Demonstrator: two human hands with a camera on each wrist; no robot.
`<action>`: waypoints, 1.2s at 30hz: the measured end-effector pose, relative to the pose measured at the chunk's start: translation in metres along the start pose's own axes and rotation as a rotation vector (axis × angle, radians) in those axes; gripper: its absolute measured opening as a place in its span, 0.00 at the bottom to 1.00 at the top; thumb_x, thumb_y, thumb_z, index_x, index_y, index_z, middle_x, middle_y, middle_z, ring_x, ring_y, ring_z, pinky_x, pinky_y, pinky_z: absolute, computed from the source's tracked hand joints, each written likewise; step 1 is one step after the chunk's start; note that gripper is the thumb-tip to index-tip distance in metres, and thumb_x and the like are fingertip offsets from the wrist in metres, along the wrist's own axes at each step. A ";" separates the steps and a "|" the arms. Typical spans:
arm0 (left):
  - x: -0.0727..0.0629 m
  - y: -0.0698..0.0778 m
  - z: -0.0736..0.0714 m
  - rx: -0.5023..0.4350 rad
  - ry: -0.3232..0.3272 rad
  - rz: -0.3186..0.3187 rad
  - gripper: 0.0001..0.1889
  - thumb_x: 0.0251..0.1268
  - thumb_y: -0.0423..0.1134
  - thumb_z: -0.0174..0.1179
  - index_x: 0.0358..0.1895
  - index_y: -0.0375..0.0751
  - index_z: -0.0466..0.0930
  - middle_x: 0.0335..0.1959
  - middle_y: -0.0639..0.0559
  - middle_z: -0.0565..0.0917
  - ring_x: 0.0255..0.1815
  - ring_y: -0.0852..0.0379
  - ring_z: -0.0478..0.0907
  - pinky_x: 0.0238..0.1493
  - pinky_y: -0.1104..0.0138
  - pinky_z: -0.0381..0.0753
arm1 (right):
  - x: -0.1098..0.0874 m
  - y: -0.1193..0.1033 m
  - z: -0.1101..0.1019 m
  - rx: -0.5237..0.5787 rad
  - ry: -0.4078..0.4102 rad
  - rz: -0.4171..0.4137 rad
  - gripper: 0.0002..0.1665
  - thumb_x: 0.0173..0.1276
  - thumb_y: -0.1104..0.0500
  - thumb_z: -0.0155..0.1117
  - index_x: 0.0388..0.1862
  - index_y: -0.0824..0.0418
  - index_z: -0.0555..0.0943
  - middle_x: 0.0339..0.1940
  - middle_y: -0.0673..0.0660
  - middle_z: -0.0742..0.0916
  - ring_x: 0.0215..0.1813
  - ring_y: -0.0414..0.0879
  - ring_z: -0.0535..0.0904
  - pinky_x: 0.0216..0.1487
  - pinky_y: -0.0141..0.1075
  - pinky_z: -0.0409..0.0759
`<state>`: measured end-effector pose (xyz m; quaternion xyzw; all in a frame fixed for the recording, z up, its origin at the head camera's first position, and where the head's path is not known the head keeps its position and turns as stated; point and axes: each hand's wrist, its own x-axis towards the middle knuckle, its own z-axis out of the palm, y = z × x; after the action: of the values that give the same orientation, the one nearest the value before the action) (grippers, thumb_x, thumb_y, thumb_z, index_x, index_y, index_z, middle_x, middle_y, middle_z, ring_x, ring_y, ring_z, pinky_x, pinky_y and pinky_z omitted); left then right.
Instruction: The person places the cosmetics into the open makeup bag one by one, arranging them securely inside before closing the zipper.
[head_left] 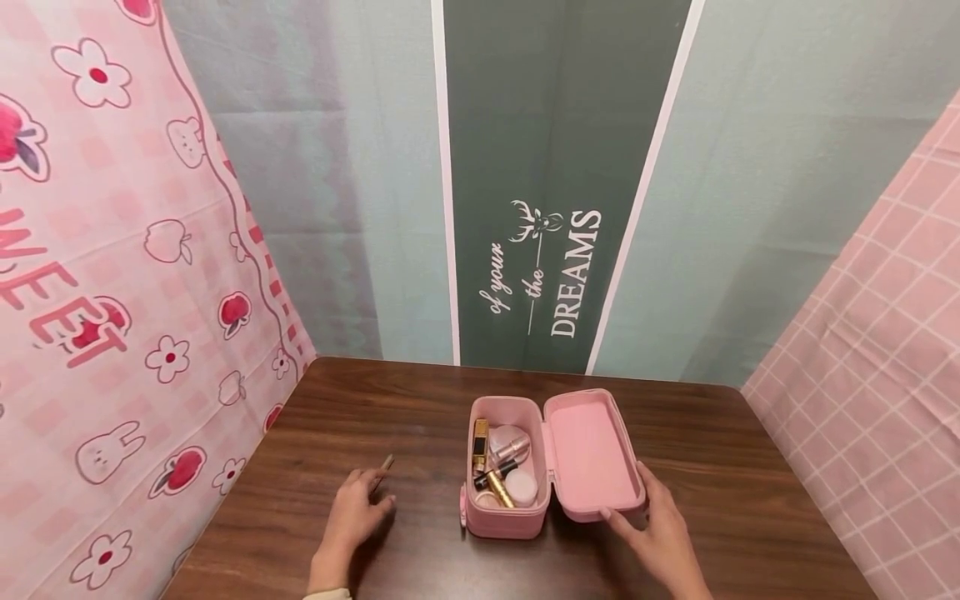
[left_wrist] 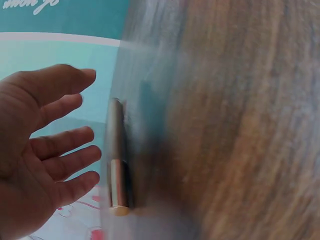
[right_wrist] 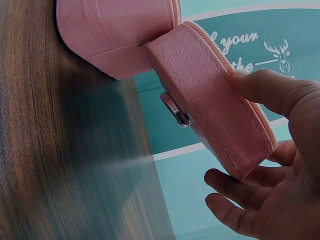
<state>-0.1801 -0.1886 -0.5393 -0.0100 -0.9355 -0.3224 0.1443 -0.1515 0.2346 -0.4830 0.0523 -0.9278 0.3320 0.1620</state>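
In the head view, a small pink box-shaped case with stitched leather-like walls (head_left: 506, 525) stands near the middle of a dark brown wood-grain table (head_left: 420, 571), well apart from the table's far edge. Its pink tray-shaped lid with a zip rim (head_left: 592, 454) is turned out toward the table's right edge, joined to the case along one side. The right hand (head_left: 660, 529) grips this lid at its outer corner; in the right wrist view the thumb lies on the zip rim, the other fingers are on the opposite side, and a small silver metal ring (right_wrist: 183, 119) is on the lid's wall.

The left hand (head_left: 356, 512) is between the case and the table's left edge, with its fingers loose and apart, holding nothing. Just beside it, on the table, lies a slim tube, greyish brown on one half and shiny gold on the other (left_wrist: 117, 140); in the left wrist view a gap shows between the fingertips and the tube.

Inside the case are a gold tube with a dark window (head_left: 480, 446), leaning at the left wall, a smaller gold tube (head_left: 500, 490), and a round pale jar (head_left: 521, 487), near the front right corner
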 end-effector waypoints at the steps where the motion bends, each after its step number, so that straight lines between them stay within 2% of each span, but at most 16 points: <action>1: 0.000 -0.002 0.001 -0.010 0.006 -0.010 0.20 0.43 0.34 0.71 0.45 0.36 0.80 0.42 0.41 0.79 0.44 0.41 0.77 0.45 0.49 0.73 | 0.000 0.000 0.000 0.001 0.000 0.001 0.50 0.51 0.52 0.74 0.64 0.74 0.60 0.49 0.73 0.75 0.37 0.53 0.73 0.33 0.45 0.73; 7: 0.003 -0.013 0.007 -0.052 0.010 -0.086 0.23 0.44 0.32 0.70 0.48 0.33 0.78 0.43 0.37 0.79 0.42 0.41 0.76 0.43 0.49 0.73 | -0.001 0.000 0.001 0.004 0.000 0.005 0.50 0.51 0.52 0.74 0.64 0.74 0.60 0.49 0.73 0.75 0.37 0.53 0.74 0.33 0.45 0.73; 12: 0.004 -0.017 0.012 -0.073 0.046 -0.093 0.23 0.42 0.29 0.70 0.47 0.32 0.78 0.41 0.37 0.80 0.41 0.41 0.77 0.43 0.49 0.73 | -0.002 0.001 0.002 0.001 0.008 -0.002 0.49 0.51 0.52 0.74 0.64 0.74 0.61 0.48 0.72 0.75 0.37 0.52 0.73 0.32 0.45 0.73; 16: 0.007 -0.016 0.015 -0.096 0.083 -0.083 0.23 0.40 0.25 0.69 0.47 0.29 0.77 0.38 0.37 0.81 0.40 0.41 0.77 0.44 0.50 0.73 | -0.002 0.002 0.003 0.001 0.029 -0.019 0.49 0.50 0.53 0.75 0.63 0.74 0.61 0.48 0.71 0.76 0.37 0.52 0.74 0.32 0.43 0.74; 19: 0.009 -0.014 0.016 -0.098 0.093 -0.104 0.24 0.39 0.22 0.69 0.47 0.28 0.76 0.38 0.37 0.81 0.40 0.41 0.77 0.44 0.50 0.73 | -0.002 0.002 0.003 0.000 0.029 -0.021 0.49 0.50 0.53 0.75 0.63 0.75 0.61 0.48 0.72 0.75 0.37 0.52 0.74 0.31 0.43 0.74; 28: 0.012 -0.011 0.019 -0.092 0.061 -0.157 0.23 0.41 0.21 0.64 0.48 0.29 0.77 0.35 0.40 0.80 0.37 0.44 0.77 0.39 0.52 0.74 | -0.001 0.001 0.002 0.010 -0.001 0.010 0.50 0.52 0.51 0.74 0.64 0.75 0.60 0.50 0.73 0.74 0.38 0.55 0.75 0.33 0.47 0.74; 33: 0.013 -0.008 0.019 -0.110 0.061 -0.162 0.30 0.44 0.22 0.62 0.57 0.26 0.67 0.33 0.40 0.81 0.37 0.42 0.78 0.40 0.50 0.74 | -0.001 0.001 0.001 0.006 0.003 0.007 0.49 0.52 0.52 0.74 0.64 0.75 0.60 0.50 0.73 0.74 0.39 0.55 0.75 0.34 0.46 0.75; 36: 0.012 -0.007 0.018 -0.136 0.053 -0.192 0.34 0.46 0.22 0.62 0.61 0.26 0.61 0.31 0.42 0.81 0.36 0.40 0.77 0.41 0.49 0.73 | -0.001 0.001 0.001 0.005 0.001 0.004 0.49 0.52 0.52 0.73 0.64 0.75 0.60 0.50 0.73 0.74 0.39 0.55 0.75 0.33 0.46 0.74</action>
<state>-0.1976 -0.1836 -0.5535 0.0786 -0.9040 -0.3976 0.1362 -0.1512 0.2349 -0.4845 0.0508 -0.9270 0.3344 0.1618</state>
